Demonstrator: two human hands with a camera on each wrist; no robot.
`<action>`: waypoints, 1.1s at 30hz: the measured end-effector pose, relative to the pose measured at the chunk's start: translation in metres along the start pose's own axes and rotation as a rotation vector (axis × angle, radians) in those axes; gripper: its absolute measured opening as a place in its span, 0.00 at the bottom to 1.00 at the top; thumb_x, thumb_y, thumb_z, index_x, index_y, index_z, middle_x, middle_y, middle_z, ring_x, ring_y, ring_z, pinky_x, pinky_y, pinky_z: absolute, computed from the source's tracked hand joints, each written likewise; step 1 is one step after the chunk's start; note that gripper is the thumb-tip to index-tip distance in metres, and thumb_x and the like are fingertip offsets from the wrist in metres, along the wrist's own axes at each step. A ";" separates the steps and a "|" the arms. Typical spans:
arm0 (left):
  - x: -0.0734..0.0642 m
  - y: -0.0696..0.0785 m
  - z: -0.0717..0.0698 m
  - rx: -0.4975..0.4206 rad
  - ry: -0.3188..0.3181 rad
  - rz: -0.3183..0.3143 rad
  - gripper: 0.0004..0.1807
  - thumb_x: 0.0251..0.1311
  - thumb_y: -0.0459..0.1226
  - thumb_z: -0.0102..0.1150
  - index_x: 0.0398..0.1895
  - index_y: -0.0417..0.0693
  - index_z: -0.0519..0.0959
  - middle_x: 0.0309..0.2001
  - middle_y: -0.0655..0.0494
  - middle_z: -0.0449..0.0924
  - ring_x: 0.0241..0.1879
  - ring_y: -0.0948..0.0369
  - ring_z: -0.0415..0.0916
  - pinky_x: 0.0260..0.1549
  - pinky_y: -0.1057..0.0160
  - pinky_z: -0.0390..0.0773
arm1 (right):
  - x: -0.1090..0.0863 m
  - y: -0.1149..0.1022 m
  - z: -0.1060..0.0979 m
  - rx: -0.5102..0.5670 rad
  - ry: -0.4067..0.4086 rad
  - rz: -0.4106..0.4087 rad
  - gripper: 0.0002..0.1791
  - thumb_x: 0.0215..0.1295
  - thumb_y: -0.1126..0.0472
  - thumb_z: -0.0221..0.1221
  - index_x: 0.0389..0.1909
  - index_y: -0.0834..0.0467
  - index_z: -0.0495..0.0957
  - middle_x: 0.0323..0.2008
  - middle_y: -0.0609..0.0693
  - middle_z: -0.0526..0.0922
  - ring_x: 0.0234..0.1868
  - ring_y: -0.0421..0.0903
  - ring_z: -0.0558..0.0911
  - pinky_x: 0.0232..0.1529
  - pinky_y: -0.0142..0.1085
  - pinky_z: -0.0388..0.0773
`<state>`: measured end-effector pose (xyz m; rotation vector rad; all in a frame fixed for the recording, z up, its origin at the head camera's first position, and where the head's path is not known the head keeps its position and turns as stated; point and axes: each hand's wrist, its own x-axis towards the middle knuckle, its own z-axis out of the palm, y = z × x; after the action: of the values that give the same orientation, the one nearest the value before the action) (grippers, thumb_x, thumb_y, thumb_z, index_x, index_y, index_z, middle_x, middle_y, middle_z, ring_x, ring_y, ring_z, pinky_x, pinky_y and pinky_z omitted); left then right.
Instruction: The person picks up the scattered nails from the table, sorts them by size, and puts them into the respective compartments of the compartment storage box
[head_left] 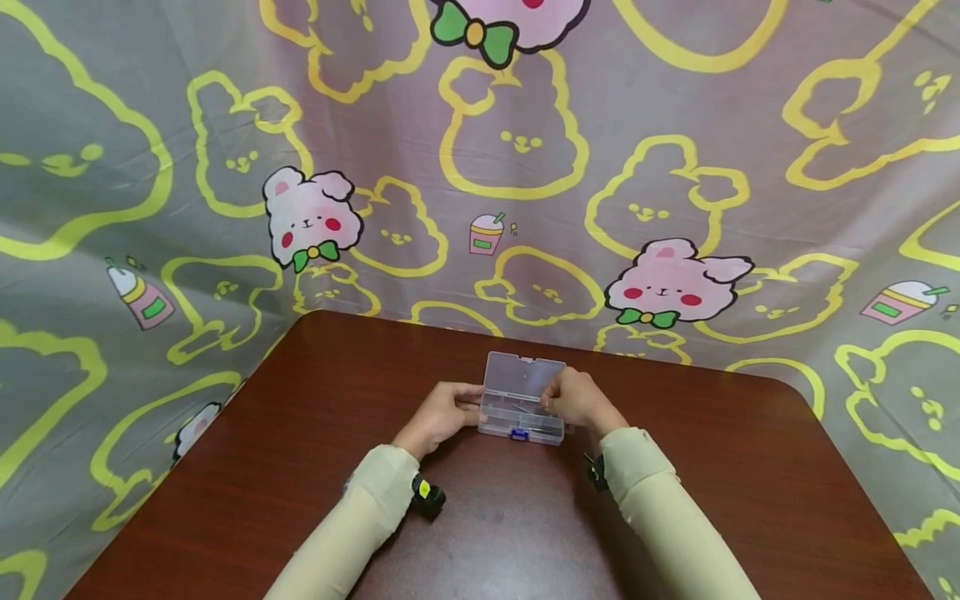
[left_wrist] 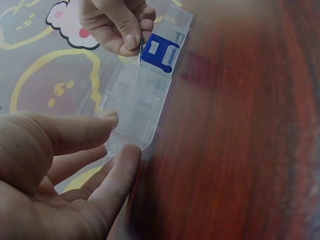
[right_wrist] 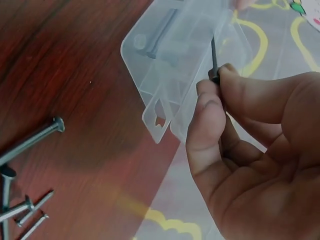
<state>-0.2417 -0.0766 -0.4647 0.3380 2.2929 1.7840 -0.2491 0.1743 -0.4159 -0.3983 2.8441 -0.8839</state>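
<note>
A clear plastic compartment box stands on the table with its lid raised and a blue latch at the front. My left hand holds the box's left end, thumb and fingers about its corner. Over the right part of the box, my right hand pinches a thin nail near its head between thumb and forefinger. The nail's other end points in toward the box. Another nail shows through the clear wall, lying in a compartment.
Several loose nails, among them a large one, lie on the table to the right of the box, seen in the right wrist view. The brown wooden table ends at a patterned cloth behind the box.
</note>
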 end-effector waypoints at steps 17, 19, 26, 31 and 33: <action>0.001 -0.001 0.001 0.005 -0.002 0.002 0.27 0.60 0.27 0.68 0.64 0.36 0.76 0.57 0.40 0.79 0.52 0.50 0.79 0.42 0.58 0.83 | 0.000 0.000 0.008 -0.066 0.053 -0.003 0.24 0.59 0.73 0.60 0.08 0.52 0.69 0.09 0.39 0.58 0.14 0.39 0.60 0.18 0.33 0.56; 0.001 0.000 0.001 0.008 0.002 0.002 0.27 0.60 0.27 0.68 0.64 0.37 0.76 0.57 0.40 0.79 0.52 0.50 0.79 0.42 0.58 0.83 | 0.000 0.001 0.008 -0.064 0.060 0.001 0.23 0.59 0.73 0.59 0.08 0.53 0.70 0.09 0.39 0.59 0.15 0.39 0.61 0.18 0.33 0.57; 0.001 -0.001 0.001 0.007 0.007 -0.005 0.27 0.60 0.27 0.68 0.64 0.37 0.77 0.56 0.40 0.80 0.51 0.50 0.79 0.42 0.58 0.83 | -0.002 0.001 0.008 -0.067 0.080 -0.001 0.16 0.58 0.72 0.61 0.12 0.59 0.79 0.09 0.39 0.64 0.17 0.40 0.65 0.20 0.33 0.62; -0.001 -0.001 0.001 0.009 0.009 -0.007 0.27 0.60 0.27 0.69 0.64 0.37 0.77 0.56 0.40 0.80 0.51 0.50 0.79 0.42 0.58 0.83 | -0.004 -0.001 0.006 -0.044 0.086 0.010 0.14 0.61 0.70 0.64 0.15 0.59 0.82 0.11 0.41 0.68 0.18 0.41 0.68 0.20 0.33 0.64; -0.001 -0.001 0.001 0.011 0.010 -0.010 0.27 0.60 0.27 0.68 0.64 0.37 0.77 0.56 0.40 0.80 0.51 0.50 0.79 0.42 0.58 0.83 | -0.005 -0.001 0.005 -0.033 0.087 0.022 0.13 0.62 0.68 0.65 0.18 0.59 0.83 0.12 0.42 0.70 0.18 0.42 0.70 0.20 0.34 0.66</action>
<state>-0.2402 -0.0767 -0.4657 0.3193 2.3084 1.7723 -0.2434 0.1724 -0.4192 -0.3395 2.9393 -0.8715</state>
